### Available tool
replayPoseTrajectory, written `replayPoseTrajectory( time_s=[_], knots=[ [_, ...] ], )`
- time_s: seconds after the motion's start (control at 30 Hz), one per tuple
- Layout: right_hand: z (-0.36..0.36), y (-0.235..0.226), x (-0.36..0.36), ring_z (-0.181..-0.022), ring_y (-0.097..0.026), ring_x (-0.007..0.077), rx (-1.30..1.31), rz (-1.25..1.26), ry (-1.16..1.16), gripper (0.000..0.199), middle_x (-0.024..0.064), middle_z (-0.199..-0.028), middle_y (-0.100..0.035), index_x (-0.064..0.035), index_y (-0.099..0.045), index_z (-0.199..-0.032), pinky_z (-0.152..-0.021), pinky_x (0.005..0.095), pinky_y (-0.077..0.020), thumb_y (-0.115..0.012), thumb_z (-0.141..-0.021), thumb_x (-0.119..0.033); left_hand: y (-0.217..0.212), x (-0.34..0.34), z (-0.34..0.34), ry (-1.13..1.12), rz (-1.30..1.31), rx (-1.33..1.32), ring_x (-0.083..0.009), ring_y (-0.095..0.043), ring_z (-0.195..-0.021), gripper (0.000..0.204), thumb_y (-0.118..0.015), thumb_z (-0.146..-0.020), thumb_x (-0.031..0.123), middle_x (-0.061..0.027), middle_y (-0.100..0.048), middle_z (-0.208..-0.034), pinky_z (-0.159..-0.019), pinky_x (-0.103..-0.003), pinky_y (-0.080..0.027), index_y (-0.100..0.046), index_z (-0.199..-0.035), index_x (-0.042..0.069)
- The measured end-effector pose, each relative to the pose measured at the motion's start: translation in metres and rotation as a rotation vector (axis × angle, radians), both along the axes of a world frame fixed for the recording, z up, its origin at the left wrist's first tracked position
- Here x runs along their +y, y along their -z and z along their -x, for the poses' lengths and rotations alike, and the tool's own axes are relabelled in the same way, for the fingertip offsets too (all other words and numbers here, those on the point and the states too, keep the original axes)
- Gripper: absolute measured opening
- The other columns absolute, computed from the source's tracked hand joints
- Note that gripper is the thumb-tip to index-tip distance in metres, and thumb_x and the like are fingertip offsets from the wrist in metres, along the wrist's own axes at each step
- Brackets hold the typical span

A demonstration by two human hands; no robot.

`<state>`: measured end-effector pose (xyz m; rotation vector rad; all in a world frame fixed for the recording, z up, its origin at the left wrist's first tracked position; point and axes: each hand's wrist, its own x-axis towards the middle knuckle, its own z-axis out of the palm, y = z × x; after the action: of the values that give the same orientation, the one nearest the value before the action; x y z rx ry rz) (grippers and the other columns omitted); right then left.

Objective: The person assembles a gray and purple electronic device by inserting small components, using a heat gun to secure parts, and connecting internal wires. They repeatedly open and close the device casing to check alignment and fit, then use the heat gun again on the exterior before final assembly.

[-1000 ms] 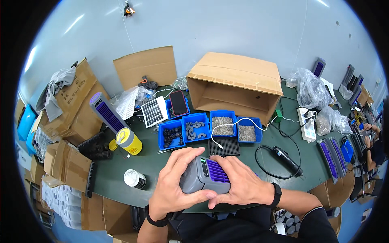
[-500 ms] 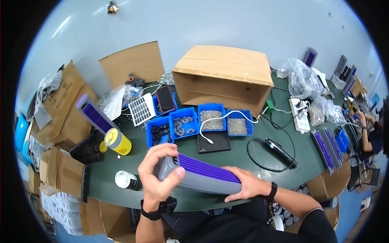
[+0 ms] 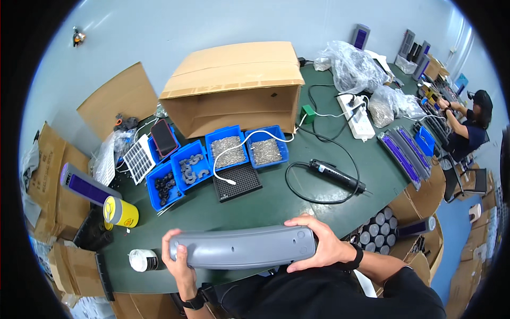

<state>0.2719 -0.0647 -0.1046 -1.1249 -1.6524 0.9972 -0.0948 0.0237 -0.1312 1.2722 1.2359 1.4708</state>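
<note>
A long, curved grey plastic housing (image 3: 241,248) lies level between my hands, above the near edge of the table. Its smooth grey side with a few small holes faces up. My left hand (image 3: 179,260) grips its left end, thumb on the upper face. At the right end, my right hand (image 3: 324,245) wraps round the rounded tip. A white-lidded jar (image 3: 142,260) stands just left of my left hand. Past the housing, a black electric screwdriver (image 3: 337,175) lies with its cable looped on the table.
Blue bins (image 3: 228,150) with screws and small dark parts stand before an open cardboard box (image 3: 234,69). Nearby are a black perforated tray (image 3: 237,182), a yellow canister (image 3: 121,211) and a white power strip (image 3: 356,117). Purple-grey housings (image 3: 401,157) lie right; a person (image 3: 467,125) works beyond.
The housing has been rolled over, so its purple ribbed side is out of sight and the grey side faces up. It is now more level. My view has swung to the right.
</note>
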Motion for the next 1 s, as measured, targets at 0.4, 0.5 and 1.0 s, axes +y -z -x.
replayPoseTrajectory(
  time_s=[0.4,0.5,1.0],
  knots=[
    [-0.011,0.033,0.077,-0.111,-0.064,0.0337,-0.258,0.321,0.372,0.062,0.0217,-0.11,-0.071,0.001,-0.072,-0.12,-0.097,0.0443,-0.0496,-0.061,-0.103,-0.058,-0.012,0.048,-0.023,0.136,0.415,0.868,-0.0435,-0.064,-0.09,0.07,-0.05,-0.108,0.054,-0.0308,-0.07,-0.091,-0.086,-0.049,-0.05,-0.073,-0.092,-0.01],
    [-0.014,0.036,0.076,-0.111,-0.064,0.0332,-0.27,0.247,0.396,0.057,0.0199,-0.113,-0.071,0.0011,-0.072,-0.124,-0.096,0.0429,-0.0496,-0.055,-0.108,-0.051,-0.054,0.059,-0.029,0.312,0.474,1.109,-0.0478,-0.068,-0.101,0.07,-0.051,-0.107,0.056,-0.0318,-0.071,-0.092,-0.09,-0.052,-0.052,-0.075,-0.091,-0.008],
    [-0.02,0.075,-0.003,-0.089,-0.068,0.0132,0.246,0.154,0.786,0.023,0.0085,-0.106,-0.074,0.0045,-0.074,-0.112,-0.077,0.0268,-0.054,-0.064,-0.109,-0.016,-0.008,0.237,-0.148,0.728,-0.206,1.144,-0.0462,-0.072,-0.1,0.023,-0.074,-0.093,0.009,-0.0291,-0.074,-0.1,-0.089,-0.053,-0.056,-0.077,-0.113,-0.003]
  ],
)
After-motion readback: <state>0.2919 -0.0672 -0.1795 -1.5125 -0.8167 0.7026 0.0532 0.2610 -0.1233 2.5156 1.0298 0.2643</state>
